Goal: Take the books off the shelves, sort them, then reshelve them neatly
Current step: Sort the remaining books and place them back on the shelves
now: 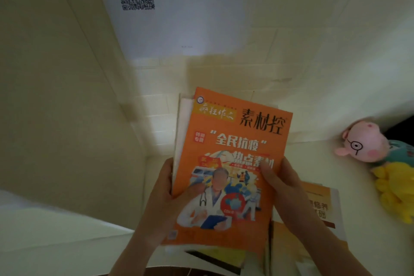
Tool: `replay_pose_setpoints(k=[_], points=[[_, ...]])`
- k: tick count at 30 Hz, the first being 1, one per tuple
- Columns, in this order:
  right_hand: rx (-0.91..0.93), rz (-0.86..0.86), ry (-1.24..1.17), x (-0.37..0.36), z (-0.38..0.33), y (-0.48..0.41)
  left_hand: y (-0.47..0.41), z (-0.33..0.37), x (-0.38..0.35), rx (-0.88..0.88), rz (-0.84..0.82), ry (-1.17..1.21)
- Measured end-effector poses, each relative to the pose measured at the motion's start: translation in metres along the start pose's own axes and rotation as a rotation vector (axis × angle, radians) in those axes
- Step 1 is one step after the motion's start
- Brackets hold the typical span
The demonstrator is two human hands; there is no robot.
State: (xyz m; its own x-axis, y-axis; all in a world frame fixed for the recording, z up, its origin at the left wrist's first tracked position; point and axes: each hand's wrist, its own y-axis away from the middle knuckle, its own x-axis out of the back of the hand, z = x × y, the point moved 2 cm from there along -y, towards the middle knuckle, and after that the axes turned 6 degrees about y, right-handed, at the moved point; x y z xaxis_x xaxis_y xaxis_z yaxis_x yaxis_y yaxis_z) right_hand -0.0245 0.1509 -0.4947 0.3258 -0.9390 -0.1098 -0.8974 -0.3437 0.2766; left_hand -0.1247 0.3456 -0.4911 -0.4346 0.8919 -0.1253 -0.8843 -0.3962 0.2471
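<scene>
Head view. Gripped at centre, topmost on a stack of pale books: orange glossy paperback book with a doctor illustration. Clasped at its 9 o'clock edge by left hand, fingers curled over the cover; pinched at its 3 o'clock edge by right hand, thumb on top. At 4 o'clock, flat on pale table, orange-and-white book. At 3 o'clock, pink plush pig touching yellow plush toy. At 12 o'clock, white QR-code sheet on the wall.

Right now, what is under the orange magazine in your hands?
At least one pale book lies under the orange magazine; its edges show at the left and top. Its cover is hidden.
</scene>
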Motion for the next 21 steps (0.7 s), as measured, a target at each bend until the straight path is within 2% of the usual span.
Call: replay_pose_setpoints(k=[5,7,10,13,15,21], points=[[0.283,-0.068,0.198,-0.012,-0.011,-0.012,-0.012,-0.01,0.01,-0.086,-0.034,-0.04],[0.32,-0.086,0.299,-0.013,0.006,-0.015,-0.018,-0.024,0.014,-0.11,0.002,-0.116],[0.222,-0.114,0.387,-0.007,0.049,-0.017,-0.025,-0.064,0.022,-0.061,0.052,-0.107],[0.09,-0.159,0.39,0.002,0.083,-0.013,-0.024,-0.094,0.023,0.02,-0.007,-0.069],[0.062,-0.147,0.411,0.005,0.091,-0.014,-0.027,-0.093,0.019,0.018,-0.016,-0.035],[0.051,-0.115,0.469,0.004,0.098,-0.012,-0.027,-0.1,0.018,-0.085,0.159,-0.065]])
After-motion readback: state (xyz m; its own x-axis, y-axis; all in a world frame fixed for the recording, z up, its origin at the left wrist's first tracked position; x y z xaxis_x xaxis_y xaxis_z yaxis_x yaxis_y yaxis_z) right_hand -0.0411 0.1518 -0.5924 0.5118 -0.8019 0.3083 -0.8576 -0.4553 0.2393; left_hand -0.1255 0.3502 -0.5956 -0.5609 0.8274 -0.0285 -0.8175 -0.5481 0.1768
